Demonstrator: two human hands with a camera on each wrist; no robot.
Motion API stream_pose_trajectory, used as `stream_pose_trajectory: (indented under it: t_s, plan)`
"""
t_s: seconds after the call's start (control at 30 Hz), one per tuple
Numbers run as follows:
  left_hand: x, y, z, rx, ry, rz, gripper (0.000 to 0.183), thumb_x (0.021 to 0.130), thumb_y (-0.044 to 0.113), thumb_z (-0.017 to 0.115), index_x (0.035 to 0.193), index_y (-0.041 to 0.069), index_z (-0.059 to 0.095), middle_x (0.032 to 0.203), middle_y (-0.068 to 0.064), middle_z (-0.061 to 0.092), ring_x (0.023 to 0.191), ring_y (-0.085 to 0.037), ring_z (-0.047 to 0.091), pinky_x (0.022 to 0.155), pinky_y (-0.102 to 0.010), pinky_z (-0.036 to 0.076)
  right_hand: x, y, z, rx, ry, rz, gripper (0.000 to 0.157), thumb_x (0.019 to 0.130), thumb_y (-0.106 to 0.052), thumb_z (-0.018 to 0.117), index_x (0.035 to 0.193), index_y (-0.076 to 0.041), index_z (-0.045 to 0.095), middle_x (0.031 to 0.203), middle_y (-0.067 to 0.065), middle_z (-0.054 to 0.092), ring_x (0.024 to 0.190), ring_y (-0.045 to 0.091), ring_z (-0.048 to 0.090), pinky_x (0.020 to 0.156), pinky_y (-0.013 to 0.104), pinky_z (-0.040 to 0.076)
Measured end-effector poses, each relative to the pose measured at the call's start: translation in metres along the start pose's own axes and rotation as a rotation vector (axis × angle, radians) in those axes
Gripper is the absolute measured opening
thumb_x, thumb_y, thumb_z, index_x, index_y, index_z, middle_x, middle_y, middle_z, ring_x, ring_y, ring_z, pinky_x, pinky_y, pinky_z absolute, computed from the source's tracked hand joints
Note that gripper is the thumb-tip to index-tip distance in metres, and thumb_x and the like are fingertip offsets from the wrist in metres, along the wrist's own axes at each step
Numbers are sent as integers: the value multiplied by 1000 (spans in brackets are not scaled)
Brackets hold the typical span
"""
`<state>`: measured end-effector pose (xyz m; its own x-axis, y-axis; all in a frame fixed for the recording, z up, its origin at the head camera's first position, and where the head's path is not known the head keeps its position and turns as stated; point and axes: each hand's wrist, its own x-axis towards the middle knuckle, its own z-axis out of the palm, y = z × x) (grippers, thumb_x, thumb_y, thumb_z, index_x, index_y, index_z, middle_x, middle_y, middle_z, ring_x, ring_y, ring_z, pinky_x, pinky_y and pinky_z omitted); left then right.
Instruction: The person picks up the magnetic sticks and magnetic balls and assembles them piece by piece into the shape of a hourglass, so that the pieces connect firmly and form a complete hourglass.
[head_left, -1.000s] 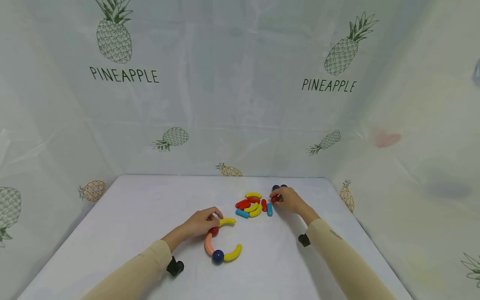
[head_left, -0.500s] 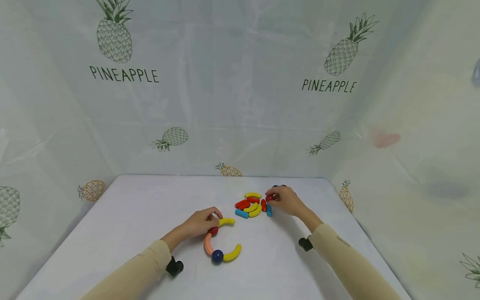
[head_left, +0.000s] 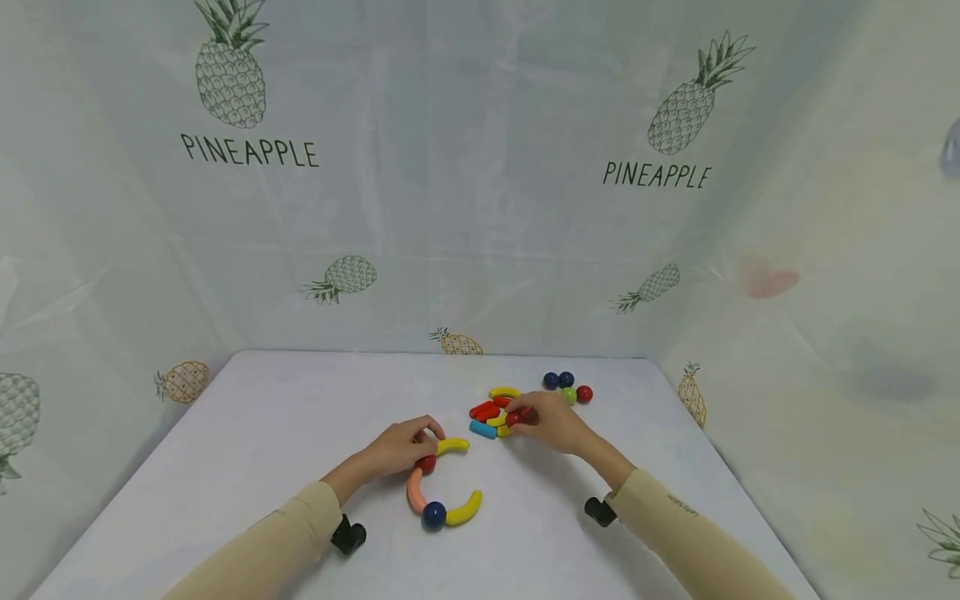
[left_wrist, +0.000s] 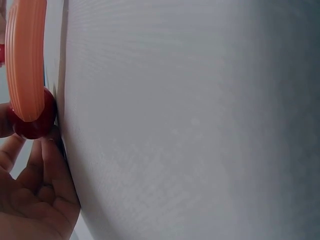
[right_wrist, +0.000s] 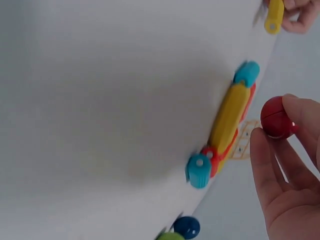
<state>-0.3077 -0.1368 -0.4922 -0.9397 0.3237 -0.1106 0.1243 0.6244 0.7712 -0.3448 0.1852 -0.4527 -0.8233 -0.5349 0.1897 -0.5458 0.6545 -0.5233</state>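
Observation:
My left hand (head_left: pixel 405 446) holds a red ball (head_left: pixel 427 464) at the table, between a yellow curved piece (head_left: pixel 453 446) and an orange curved piece (head_left: pixel 416 490). In the left wrist view, fingers are on both sides of that ball, and the ribbed orange piece overlaps it. A dark blue ball (head_left: pixel 433 516) and another yellow curved piece (head_left: pixel 465 509) continue the C-shaped line. My right hand (head_left: pixel 551 418) pinches a second red ball (right_wrist: pixel 276 117) between thumb and fingers, over the pile of coloured pieces, partly hiding it.
The pile has red pieces (head_left: pixel 484 411), yellow pieces and a blue piece (head_left: pixel 483 429). Behind the right hand lie dark blue balls (head_left: pixel 558 381), a green ball (head_left: pixel 569 396) and a red ball (head_left: pixel 584 394). A pineapple-print curtain (head_left: pixel 465 208) surrounds the white table (head_left: pixel 315 400).
My right hand has lifted its red ball from beside the other balls and carried it left and nearer, over the pile, uncovering the balls behind. The left hand stays in place.

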Motion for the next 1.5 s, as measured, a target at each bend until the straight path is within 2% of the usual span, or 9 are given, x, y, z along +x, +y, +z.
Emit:
stream_pose_trajectory:
  t_s: [0.2,0.33,0.57,0.7,0.97,1.5]
  plan:
    - [-1,2,0,-3,1,0,16,102,21,68,117,23,68,95,-1,66,85,-19,59,77,-33,53,-4,-12,20,36,-61,-41,27,96,-12,80,122,-7,76,108,1,75,92,16,66,84,28,61]
    - [-1,2,0,2,5,-4,15,102,21,68,117,23,68,95,-1,66,86,-19,59,77,-33,53,-5,-18,31,52,-87,-65,27,96,-13,81,121,-7,76,107,0,75,90,14,67,83,23,59]
    - [-1,0,-1,14,16,-8,15,101,22,68,116,24,68,94,-1,65,85,-19,59,77,-34,53,-3,-25,45,84,-101,-40,30,95,-17,82,124,-9,77,106,-2,74,93,12,67,81,19,58]
    - [-2,0,-1,11,15,-5,15,101,22,69,117,24,68,94,-1,65,85,-19,59,77,-34,52,-2,-29,49,104,-105,-35,29,95,-16,82,123,-9,76,107,0,75,94,15,68,81,19,57]
    - [-1,1,-1,19,9,9,16,102,22,68,118,23,68,94,0,66,85,-18,59,78,-34,53,0,-33,54,132,-115,-32,26,95,-16,82,120,-10,76,109,1,76,93,10,69,81,18,58]
    - [-1,-1,-1,35,1,17,18,102,24,67,120,23,69,93,1,66,85,-18,59,78,-35,51,4,-37,58,114,-116,-43,25,95,-16,82,120,-11,76,107,3,76,89,8,67,81,18,58]
